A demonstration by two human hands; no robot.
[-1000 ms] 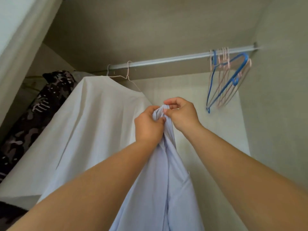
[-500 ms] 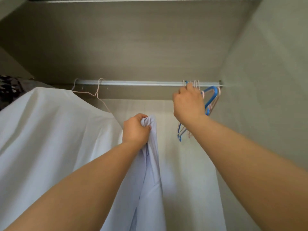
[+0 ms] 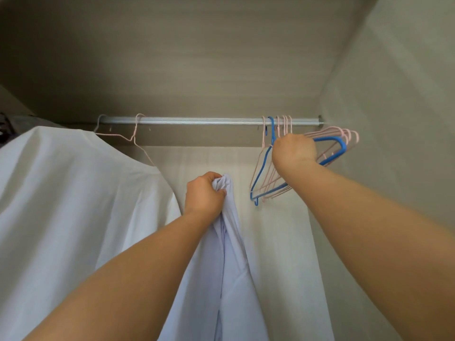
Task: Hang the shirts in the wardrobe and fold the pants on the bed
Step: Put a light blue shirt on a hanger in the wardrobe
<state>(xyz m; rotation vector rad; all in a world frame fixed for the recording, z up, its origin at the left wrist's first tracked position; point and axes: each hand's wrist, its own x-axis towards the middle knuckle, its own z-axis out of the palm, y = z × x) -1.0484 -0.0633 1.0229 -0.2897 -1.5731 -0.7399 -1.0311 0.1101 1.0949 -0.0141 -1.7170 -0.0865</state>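
Observation:
My left hand (image 3: pixel 203 196) grips the bunched top of a pale lilac shirt (image 3: pixel 227 271), which hangs down from my fist inside the wardrobe. My right hand (image 3: pixel 293 151) is raised to the right end of the metal rail (image 3: pixel 202 120) and is closed among the bunch of hangers there: one blue hanger (image 3: pixel 264 166) and several pink hangers (image 3: pixel 346 134). Which hanger the fingers hold is hidden by the hand. A white shirt (image 3: pixel 73 205) hangs on a pink wire hanger (image 3: pixel 135 136) at the left end of the rail.
The wardrobe's right wall (image 3: pixel 394 119) stands close beside the hangers, and its ceiling panel (image 3: pixel 197 57) sits just above the rail. A dark patterned garment (image 3: pixel 3 129) shows at the far left edge. The pale back panel (image 3: pixel 278 230) lies behind the lilac shirt.
My right hand left the lilac shirt, rose to the hangers on the right of the rail and closed among them. My left hand alone keeps the shirt. The view tilted upward.

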